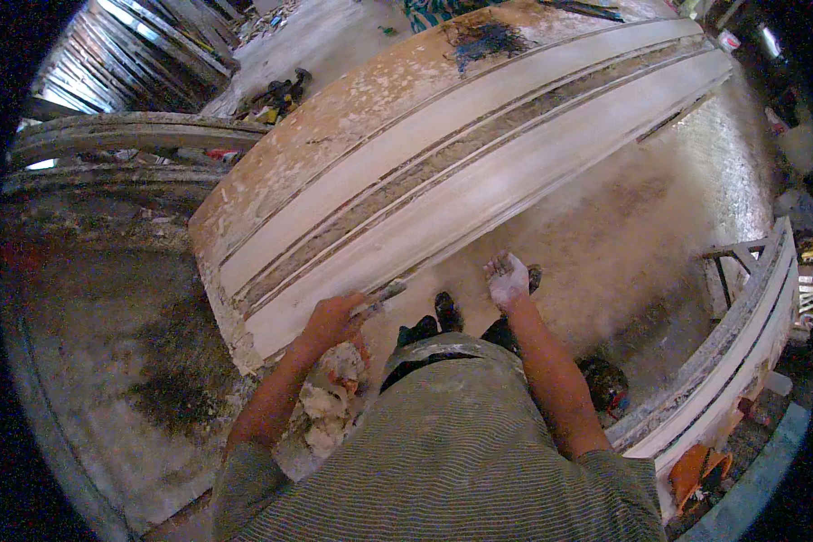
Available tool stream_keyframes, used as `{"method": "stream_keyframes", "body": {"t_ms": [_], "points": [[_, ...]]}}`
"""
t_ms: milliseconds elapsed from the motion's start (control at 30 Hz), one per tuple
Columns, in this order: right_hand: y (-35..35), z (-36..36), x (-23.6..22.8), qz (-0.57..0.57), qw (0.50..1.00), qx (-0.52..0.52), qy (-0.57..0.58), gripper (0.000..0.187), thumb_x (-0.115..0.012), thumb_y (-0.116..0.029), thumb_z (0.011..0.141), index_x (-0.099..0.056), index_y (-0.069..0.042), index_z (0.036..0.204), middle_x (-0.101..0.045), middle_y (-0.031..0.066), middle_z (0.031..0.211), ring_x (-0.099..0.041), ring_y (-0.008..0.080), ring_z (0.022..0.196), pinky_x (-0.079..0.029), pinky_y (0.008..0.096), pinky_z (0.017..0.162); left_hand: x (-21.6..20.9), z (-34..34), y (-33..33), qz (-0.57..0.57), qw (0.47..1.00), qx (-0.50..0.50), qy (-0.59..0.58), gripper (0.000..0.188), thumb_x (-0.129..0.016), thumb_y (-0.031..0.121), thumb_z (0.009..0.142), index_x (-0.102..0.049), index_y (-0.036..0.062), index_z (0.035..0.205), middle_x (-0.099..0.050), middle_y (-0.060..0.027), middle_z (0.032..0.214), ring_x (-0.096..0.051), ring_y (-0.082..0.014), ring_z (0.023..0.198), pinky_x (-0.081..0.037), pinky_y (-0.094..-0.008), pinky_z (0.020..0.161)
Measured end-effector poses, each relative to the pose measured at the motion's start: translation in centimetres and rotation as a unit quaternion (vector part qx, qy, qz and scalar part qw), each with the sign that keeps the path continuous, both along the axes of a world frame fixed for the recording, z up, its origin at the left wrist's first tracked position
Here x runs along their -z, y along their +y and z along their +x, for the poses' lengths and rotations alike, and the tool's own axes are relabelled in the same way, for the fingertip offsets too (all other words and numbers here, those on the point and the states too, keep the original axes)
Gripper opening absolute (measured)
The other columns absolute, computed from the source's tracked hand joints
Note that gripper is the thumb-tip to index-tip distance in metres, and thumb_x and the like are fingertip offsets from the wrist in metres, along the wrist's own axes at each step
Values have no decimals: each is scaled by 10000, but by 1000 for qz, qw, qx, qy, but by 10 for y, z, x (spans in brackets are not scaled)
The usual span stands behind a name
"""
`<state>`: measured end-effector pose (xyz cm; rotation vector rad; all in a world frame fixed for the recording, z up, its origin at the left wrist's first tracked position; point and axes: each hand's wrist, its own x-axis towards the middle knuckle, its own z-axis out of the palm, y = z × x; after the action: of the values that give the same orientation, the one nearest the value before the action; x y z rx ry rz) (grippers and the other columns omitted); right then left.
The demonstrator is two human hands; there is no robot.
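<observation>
One long moulding (479,154), white with plaster and grooved along its length, fills the view from 8 o'clock to 1 o'clock, lying on a plaster-crusted tabletop (334,117). Its near end sits just above the left hand (334,318), at about 7 o'clock from centre. That hand is closed on a small scraper (381,296), whose blade points toward the lower edge of the moulding; whether the blade touches cannot be told. The right hand (508,278), at about 5 o'clock, hangs free of the work, fingers loosely spread, palm caked white, holding nothing.

Judged from this, the step in hand is dressing the lower edge of the moulding near its end. The next move would call for the blade to be laid flat against that edge and drawn along it with even pressure, so as not to gouge the profile.

Floor (623,235): dusted white under the feet, darker and stained at 8 o'clock. A second curved moulding (741,352) stands at 4 o'clock; further curved pieces (126,135) lie at 10 o'clock. Plaster lumps (330,406) lie below the left hand. Shoes (444,312) show between the hands.
</observation>
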<state>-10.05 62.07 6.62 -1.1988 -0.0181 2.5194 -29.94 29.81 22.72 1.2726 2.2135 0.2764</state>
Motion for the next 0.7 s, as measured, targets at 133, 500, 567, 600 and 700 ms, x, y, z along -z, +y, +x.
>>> {"method": "stream_keyframes", "body": {"t_ms": [133, 500, 567, 600, 700], "points": [[0, 10, 9, 6, 998, 39, -38, 212, -547, -282, 972, -633, -91, 940, -619, 59, 840, -587, 245, 796, -518, 387, 782, 28, -7, 117, 43, 998, 50, 15, 391, -642, 321, 868, -652, 159, 1223, -683, -153, 1145, -657, -348, 1038, -539, -467, 865], [68, 31, 16, 73, 994, 79, -15, 244, -577, -315, 959, -654, -85, 989, -639, 47, 866, -627, 233, 829, -544, 395, 804, 53, -11, 262, 79, 986, 140, 41, 389, -629, 365, 860, -667, 130, 1168, -702, -166, 1056, -669, -382, 952, -538, -513, 818], [79, 44, 11, 46, 996, 81, -4, 245, -583, -315, 959, -659, -88, 1015, -646, 43, 891, -638, 225, 853, -551, 389, 816, 39, -19, 191, -6, 993, 116, 0, 435, -645, 394, 876, -659, 136, 1225, -692, -177, 1122, -655, -389, 1017, -526, -507, 865], [83, 50, 10, 32, 996, 85, -5, 246, -586, -315, 959, -661, -90, 1028, -650, 41, 904, -644, 221, 864, -554, 386, 822, 30, -20, 159, -23, 997, 74, -12, 424, -648, 395, 889, -665, 141, 1229, -689, -180, 1140, -648, -386, 1051, -518, -491, 893], [95, 69, 13, 70, 994, 79, -39, 251, -586, -315, 963, -652, -91, 1055, -645, 38, 936, -634, 211, 866, -554, 380, 830, 17, -26, 136, -66, 994, 81, -43, 425, -646, 415, 897, -679, 137, 1217, -689, -180, 1139, -646, -381, 1063, -506, -482, 922]]}}
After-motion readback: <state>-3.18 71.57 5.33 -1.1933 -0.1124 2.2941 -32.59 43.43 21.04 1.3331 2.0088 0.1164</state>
